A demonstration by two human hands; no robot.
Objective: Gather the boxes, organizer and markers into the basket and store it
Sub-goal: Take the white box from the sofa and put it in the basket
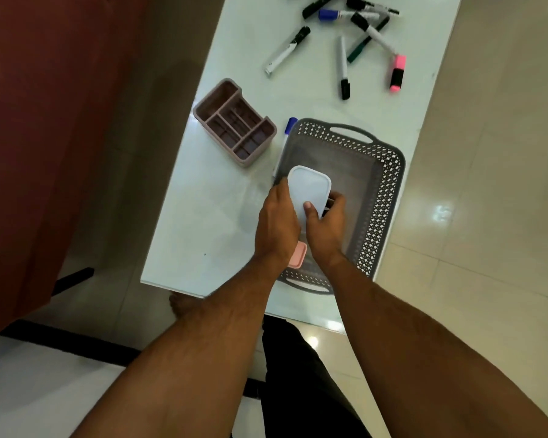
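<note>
A white box (309, 191) is gripped by both hands, left (277, 226) and right (326, 222), inside the basket (383, 184). A pink box (298, 255) is half hidden beneath the wrists. Markers (342, 67) are cut off at the table's (203, 222) far edge; the organizer (234, 121) sits near the left edge.

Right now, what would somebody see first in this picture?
Probably the two hands in the middle: the left hand and right hand hold a white box over the grey basket. Next, the markers scattered at the table's far end, and the brown organizer left of the basket.
</note>
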